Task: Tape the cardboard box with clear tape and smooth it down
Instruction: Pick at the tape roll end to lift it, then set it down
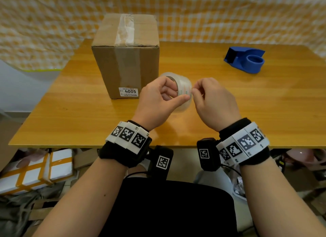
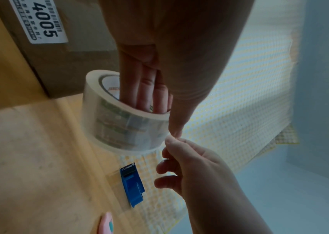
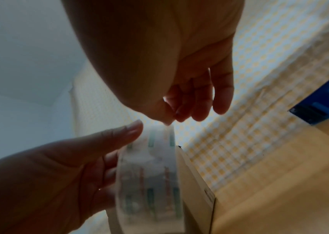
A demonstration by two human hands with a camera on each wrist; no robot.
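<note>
A brown cardboard box (image 1: 126, 60) with a "4005" label stands upright on the wooden table (image 1: 247, 104), old clear tape running over its top. Just right of it, my left hand (image 1: 158, 99) holds a roll of clear tape (image 1: 183, 88) above the table, fingers (image 2: 139, 93) through the core and thumb along the outside. My right hand (image 1: 210, 99) pinches at the roll's outer surface with thumb and forefinger (image 3: 167, 117), where the tape's end (image 3: 168, 126) lifts slightly. The roll (image 2: 123, 120) hangs close to the box's front face (image 2: 75, 47).
A blue tape dispenser (image 1: 245, 59) with no roll in it sits at the table's back right. A yellow checked cloth (image 1: 229, 16) hangs behind the table. White taped parcels (image 1: 35, 171) and clutter lie on the floor under the table's near edge.
</note>
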